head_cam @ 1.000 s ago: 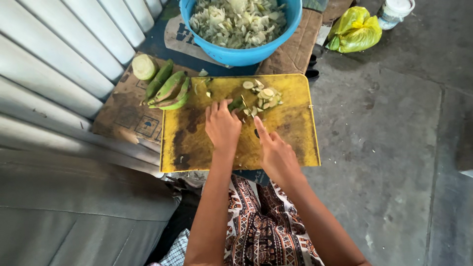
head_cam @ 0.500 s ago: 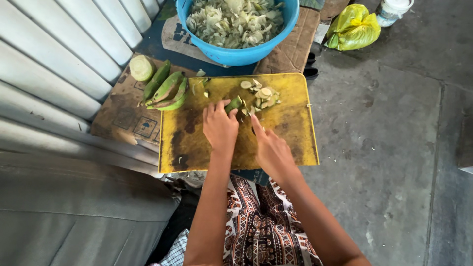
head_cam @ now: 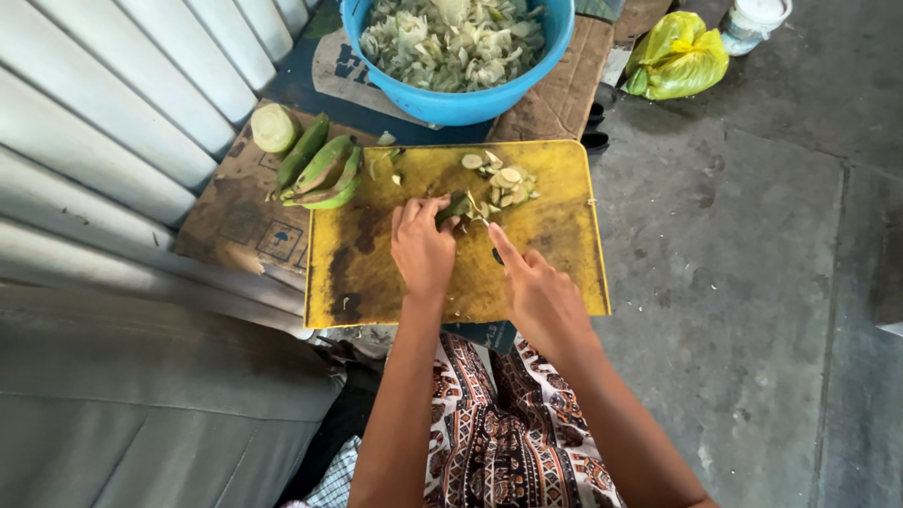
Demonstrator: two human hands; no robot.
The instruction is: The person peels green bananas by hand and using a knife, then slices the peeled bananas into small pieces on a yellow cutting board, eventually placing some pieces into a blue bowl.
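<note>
At frame centre the left hand (head_cam: 422,246) pins a green plantain (head_cam: 455,206) on the yellow cutting board (head_cam: 376,273); right hand (head_cam: 536,292) closed around a knife; grey concrete floor (head_cam: 752,282) at right; blue basin (head_cam: 451,103) above.

You held a small green banana (head_cam: 455,207) down on the yellow board (head_cam: 555,273), which was stained dark along its left side. The banana lay flat, pointing up and to the right, mostly covered by your fingers, with its cut end facing the knife (head_cam: 482,218). The knife's blade stood against that end, its dark handle hidden in your grip. Just beyond the blade, pale round slices (head_cam: 506,181) lay in a loose heap near the board's far edge, a few scattered toward the left.
</note>
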